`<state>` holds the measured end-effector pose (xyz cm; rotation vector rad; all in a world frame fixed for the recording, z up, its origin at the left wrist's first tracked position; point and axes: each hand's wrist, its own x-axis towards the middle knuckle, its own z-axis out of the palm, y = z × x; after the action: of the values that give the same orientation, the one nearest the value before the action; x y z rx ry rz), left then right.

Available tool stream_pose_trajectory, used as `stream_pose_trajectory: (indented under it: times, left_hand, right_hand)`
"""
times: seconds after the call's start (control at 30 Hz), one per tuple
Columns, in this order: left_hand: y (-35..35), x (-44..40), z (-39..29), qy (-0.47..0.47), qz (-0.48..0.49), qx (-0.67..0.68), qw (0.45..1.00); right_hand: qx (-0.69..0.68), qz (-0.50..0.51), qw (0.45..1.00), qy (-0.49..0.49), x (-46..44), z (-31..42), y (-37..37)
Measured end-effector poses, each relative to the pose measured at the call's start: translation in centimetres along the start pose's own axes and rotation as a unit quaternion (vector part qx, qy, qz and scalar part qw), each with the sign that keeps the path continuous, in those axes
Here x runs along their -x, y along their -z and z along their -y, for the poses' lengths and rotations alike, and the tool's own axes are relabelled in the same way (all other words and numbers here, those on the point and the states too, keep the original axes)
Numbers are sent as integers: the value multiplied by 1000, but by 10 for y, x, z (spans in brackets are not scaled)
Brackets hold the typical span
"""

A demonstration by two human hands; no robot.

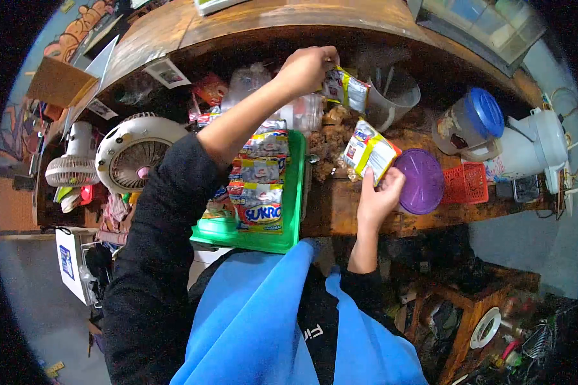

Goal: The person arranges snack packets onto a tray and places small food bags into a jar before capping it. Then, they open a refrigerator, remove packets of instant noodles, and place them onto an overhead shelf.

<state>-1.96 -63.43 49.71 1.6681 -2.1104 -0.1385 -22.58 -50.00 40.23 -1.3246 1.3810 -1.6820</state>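
My left hand (309, 68) reaches across to the back of the table, fingers closed at the upper edge of a yellow-and-silver snack packet (356, 94). Closer to me, my right hand (380, 196) pinches the lower edge of a second snack packet (369, 153), white and yellow with a blue-lettered label, held tilted. To the left, several snack packets marked SUKRO (258, 204) lie in overlapping rows on a green tray (295, 192). Between tray and right hand sits a heap of brown, crumbly-looking pieces (327, 146), partly hidden by the packets.
A purple round lid (420, 182) and a red basket (467, 182) are right of my right hand. Behind stand a clear plastic tub (401, 96) and a blue-lidded jar (472, 122). A fan (138, 151) is at left; a wooden shelf (250, 27) overhangs the back.
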Motion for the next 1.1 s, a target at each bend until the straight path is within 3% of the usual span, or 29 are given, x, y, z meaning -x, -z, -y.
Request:
stream_pose_trajectory:
  times: [0.07,0.1,0.13,0.17,0.2,0.27,0.33,0.37,0.4,0.47,0.5,0.53,0.6,0.63,0.67,0.73,0.77,0.8,0.87,0.9,1.0,1.1]
  left_hand:
    - [20,28,-5,-8,-72,228,971]
    - [30,43,-8,-35,-97,279,955]
    - [40,58,-8,-61,-122,328,935]
    - [45,72,-2,-20,-71,487,870]
    - [65,94,-17,69,-28,632,771]
    - [72,124,-11,37,3,741,671]
    - [63,149,5,-74,37,765,638]
    - [62,167,5,-19,37,781,624]
    - [60,176,9,-50,43,795,602]
    - [58,198,14,-14,17,850,527]
    - [65,211,11,32,10,887,460]
    - [71,222,9,80,-8,906,415]
    - [79,242,17,108,10,907,407]
    - [82,250,21,97,42,897,429]
    - [83,258,28,99,69,895,430]
    - [84,266,38,74,146,874,457]
    - [83,270,41,81,162,856,485]
    - [83,273,42,86,180,836,512]
    - [86,271,44,68,196,745,634]
    - [95,269,44,75,183,658,726]
    - [106,261,51,68,158,662,729]
    - [106,254,58,22,185,605,774]
  right_hand:
    - [-2,10,1000,-8,2,34,2]
    - [-87,-5,995,-50,5,33,1]
    - [-90,-2,995,-46,8,39,-1]
    - [-87,-19,996,13,12,49,-2]
    - [-85,-37,993,70,15,59,-4]
    - [-31,2,988,148,24,78,-8]
    - [-37,86,962,257,34,97,-22]
    - [-45,166,945,278,39,104,-31]
    - [-53,244,922,297,46,110,-39]
    - [-53,385,893,226,64,128,-50]
    - [-102,442,873,181,70,135,-52]
    - [-106,451,868,181,73,130,-58]
    - [-152,467,859,146,80,113,-71]
    - [-258,458,850,7,93,114,-76]
    - [-321,454,830,-44,101,109,-82]
    - [-279,468,836,-57,108,105,-85]
    - [-221,477,851,13,111,95,-87]
    - [-277,487,821,-109,115,112,-85]
    - [-221,499,829,-123,116,105,-80]
    - [-210,469,849,-120,115,105,-79]
    - [-117,376,916,-70,104,100,-68]
    - [-98,357,924,-92,92,114,-52]
